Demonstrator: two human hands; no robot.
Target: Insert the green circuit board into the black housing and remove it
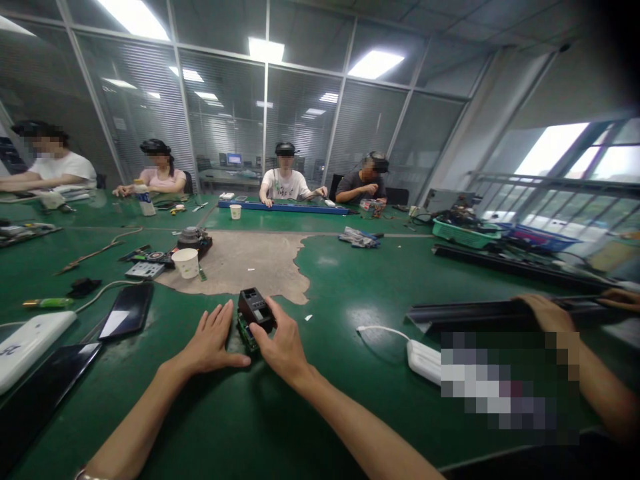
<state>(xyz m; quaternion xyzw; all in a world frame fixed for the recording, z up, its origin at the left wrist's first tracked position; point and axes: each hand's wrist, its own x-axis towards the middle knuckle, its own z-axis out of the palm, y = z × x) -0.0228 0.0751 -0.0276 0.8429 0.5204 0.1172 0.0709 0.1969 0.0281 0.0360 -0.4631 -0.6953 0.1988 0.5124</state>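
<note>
The right hand (284, 341)'s fingers grasp the module (255, 307) towards the surface (360, 367)'s near edge; the left hand (213, 339)'s lie released beside it. Gripping the casing lightly should spare the green board (245, 333).

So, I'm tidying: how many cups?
2 clear ones: near cup, on the left; far cup, before the blue bar. A pale shape, back right, is too blurred to tell.

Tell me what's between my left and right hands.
In the head view, a black-and-green device is between the left hand and the right hand.
</note>
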